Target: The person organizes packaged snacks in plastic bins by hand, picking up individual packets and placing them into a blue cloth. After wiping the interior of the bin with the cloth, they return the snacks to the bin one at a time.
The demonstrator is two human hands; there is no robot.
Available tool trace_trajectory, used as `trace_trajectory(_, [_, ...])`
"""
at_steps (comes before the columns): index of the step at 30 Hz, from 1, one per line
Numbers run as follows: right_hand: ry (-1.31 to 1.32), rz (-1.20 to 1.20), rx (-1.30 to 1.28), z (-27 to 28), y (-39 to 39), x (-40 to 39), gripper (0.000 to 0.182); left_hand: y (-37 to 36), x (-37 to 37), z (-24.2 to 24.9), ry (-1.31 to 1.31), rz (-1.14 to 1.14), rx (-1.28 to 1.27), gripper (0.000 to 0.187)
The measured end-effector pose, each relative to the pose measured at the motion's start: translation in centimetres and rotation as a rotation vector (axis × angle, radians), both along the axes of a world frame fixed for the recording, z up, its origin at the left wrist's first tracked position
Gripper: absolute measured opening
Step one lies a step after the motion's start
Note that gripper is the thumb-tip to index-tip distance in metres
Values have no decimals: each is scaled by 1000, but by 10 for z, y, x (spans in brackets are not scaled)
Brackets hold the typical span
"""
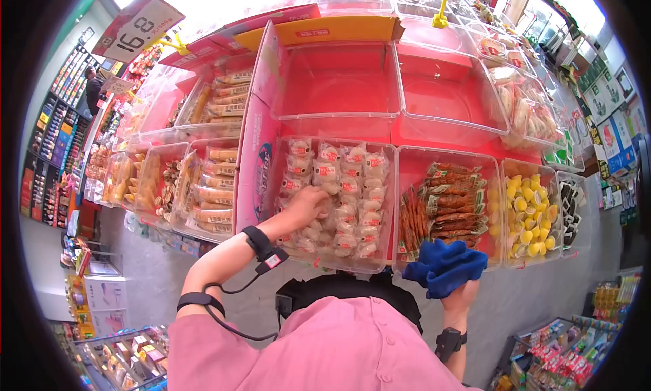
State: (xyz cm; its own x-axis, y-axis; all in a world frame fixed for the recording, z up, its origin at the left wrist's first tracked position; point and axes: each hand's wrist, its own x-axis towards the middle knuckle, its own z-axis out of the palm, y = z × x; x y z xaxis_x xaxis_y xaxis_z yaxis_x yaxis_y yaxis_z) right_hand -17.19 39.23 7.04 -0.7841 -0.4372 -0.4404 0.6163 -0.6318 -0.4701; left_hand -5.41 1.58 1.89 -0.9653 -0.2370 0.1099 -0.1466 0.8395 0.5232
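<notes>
My left hand [306,209] reaches down into a clear plastic bin [389,208] of small white wrapped snacks [349,186]. Its fingers curl in on a packet near the middle of the rows, and the fingertips are partly hidden among the packets. Bunched in my right hand [461,297] is a blue cloth [444,263], held in front of the neighbouring bin. That bin has reddish-brown vacuum-packed snacks [453,201], some lying in a stack and some standing along the left side.
Right of these stands a bin of yellow-capped cups [532,215], then dark packets [571,215]. Behind are two bare bins [339,86] over red lining. A pink cardboard divider [252,160] separates off long wrapped rolls [215,188]. A price sign [139,26] rises at upper left.
</notes>
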Motion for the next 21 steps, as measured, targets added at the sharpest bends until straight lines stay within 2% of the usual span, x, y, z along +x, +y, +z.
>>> trace_trajectory(2, [181, 110, -32, 4, 5, -1, 55, -1, 1, 14, 16, -2, 93, 20])
trace_trajectory(4, [146, 105, -55, 4, 8, -1, 54, -2, -6, 24, 177, 91, 1, 22])
trace_trajectory(9, [70, 54, -4, 4, 6, -2, 52, -11, -29, 12, 144, 76, 2, 24])
trace_trajectory(12, [114, -9, 70, 3, 9, 1, 53, -21, -27, 19, 104, 4, 76, 23])
trace_trajectory(14, [252, 41, 3, 9, 10, 3, 52, -29, -16, 32, 83, -44, 147, 22])
trace_trajectory(16, [236, 5, 55, 0, 16, 1, 52, -32, 1, 46, 88, 113, 77, 22])
trace_trajectory(18, [235, -34, 112, -6, 19, 3, 52, -36, 21, 51, -23, 187, 100, 25])
trace_trajectory(20, [272, 64, 18, 1, 16, 2, 50, -34, 37, 56, -392, 141, -65, 30])
trace_trajectory(21, [270, 73, 21, 4, 10, 2, 50, -31, 41, 57, -515, 82, -79, 39])
